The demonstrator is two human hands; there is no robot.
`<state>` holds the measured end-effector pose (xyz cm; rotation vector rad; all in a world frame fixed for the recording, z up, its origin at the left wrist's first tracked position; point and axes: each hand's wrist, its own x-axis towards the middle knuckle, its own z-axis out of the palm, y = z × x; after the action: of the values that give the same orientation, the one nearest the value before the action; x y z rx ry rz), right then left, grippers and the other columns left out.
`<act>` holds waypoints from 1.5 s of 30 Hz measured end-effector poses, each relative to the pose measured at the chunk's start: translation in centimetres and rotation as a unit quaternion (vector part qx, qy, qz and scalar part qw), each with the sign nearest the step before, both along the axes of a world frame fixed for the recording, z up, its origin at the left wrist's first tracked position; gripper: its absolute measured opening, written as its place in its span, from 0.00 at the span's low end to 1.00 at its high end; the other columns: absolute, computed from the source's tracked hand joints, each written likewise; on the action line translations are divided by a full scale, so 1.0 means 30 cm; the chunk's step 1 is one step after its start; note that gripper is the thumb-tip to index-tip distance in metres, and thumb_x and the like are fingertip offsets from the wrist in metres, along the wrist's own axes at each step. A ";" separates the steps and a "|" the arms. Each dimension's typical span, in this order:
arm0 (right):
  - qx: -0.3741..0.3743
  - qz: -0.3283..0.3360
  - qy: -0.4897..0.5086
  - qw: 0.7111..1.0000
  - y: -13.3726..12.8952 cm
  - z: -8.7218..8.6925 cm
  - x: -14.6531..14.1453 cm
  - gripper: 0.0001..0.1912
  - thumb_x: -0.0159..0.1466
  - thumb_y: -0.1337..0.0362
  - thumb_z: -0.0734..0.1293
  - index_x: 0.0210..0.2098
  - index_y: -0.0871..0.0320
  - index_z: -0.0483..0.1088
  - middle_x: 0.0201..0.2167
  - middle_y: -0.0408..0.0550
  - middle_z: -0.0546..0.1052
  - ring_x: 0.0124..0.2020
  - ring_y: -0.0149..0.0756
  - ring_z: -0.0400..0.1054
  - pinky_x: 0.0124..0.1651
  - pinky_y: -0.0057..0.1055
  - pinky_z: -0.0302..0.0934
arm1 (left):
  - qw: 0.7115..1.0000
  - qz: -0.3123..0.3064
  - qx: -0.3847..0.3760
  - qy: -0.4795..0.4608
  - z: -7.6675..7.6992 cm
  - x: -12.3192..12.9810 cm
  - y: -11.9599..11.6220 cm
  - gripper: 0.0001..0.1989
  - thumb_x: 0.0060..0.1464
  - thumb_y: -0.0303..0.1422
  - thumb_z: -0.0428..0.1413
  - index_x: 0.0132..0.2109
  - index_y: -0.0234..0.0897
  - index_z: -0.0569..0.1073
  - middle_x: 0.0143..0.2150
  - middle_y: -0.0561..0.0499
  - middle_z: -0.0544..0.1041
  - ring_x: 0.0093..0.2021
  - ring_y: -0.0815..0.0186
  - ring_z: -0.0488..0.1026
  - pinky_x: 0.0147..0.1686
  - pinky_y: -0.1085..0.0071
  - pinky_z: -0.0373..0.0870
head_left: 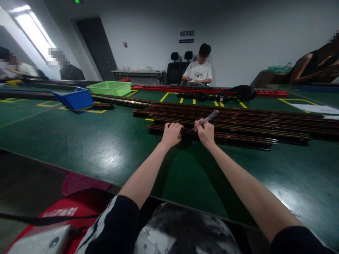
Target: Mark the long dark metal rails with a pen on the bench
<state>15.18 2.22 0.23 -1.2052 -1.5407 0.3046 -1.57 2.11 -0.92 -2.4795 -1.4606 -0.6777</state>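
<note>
Long, thin dark strips (238, 121) with coppery and brassy edges lie in a bundle across the green table. Over the near edge of the closest strip (233, 137), my left hand (172, 134) is closed, its fingers curled across the top. A little to the right, my right hand (206, 133) grips a screwdriver (211, 115) with a translucent handle. Its thin shaft slants down and left, with the tip at or just above the near strip. Whether the tip touches cannot be made out.
A blue bin (75, 98) and a green basket (109, 88) stand at the back left. Black cables (238, 93) lie before a long red rail (270, 93). A person (197, 72) sits across the green table (87, 141). White papers (315, 108) lie at right.
</note>
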 end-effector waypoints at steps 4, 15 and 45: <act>-0.003 -0.002 0.005 1.000 -0.002 0.002 0.000 0.15 0.62 0.56 0.60 0.23 0.57 0.65 0.17 0.46 0.71 0.21 0.37 0.68 0.33 0.33 0.61 | 1.000 0.007 -0.004 -0.001 0.000 0.002 0.001 0.18 0.50 0.22 0.49 0.49 0.35 0.70 0.50 0.46 0.75 0.51 0.59 0.68 0.54 0.58 0.56; 0.003 -0.008 0.004 1.000 0.010 -0.010 0.003 0.16 0.62 0.54 0.60 0.23 0.57 0.65 0.17 0.46 0.72 0.21 0.37 0.68 0.33 0.32 0.61 | 1.000 0.003 -0.007 0.006 0.005 0.003 -0.006 0.22 0.48 0.19 0.49 0.50 0.38 0.69 0.50 0.48 0.75 0.52 0.58 0.68 0.55 0.56 0.55; 0.001 -0.029 0.016 0.999 0.010 -0.012 0.016 0.18 0.62 0.53 0.58 0.22 0.57 0.64 0.16 0.45 0.70 0.20 0.36 0.67 0.32 0.31 0.59 | 1.000 0.013 -0.023 -0.016 -0.010 0.002 0.015 0.21 0.49 0.19 0.47 0.49 0.38 0.70 0.48 0.48 0.76 0.51 0.60 0.70 0.56 0.58 0.53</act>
<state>15.66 2.54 -0.13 -1.2361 -1.4755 0.2838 -1.51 2.57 -1.23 -2.4892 -1.5346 -0.6904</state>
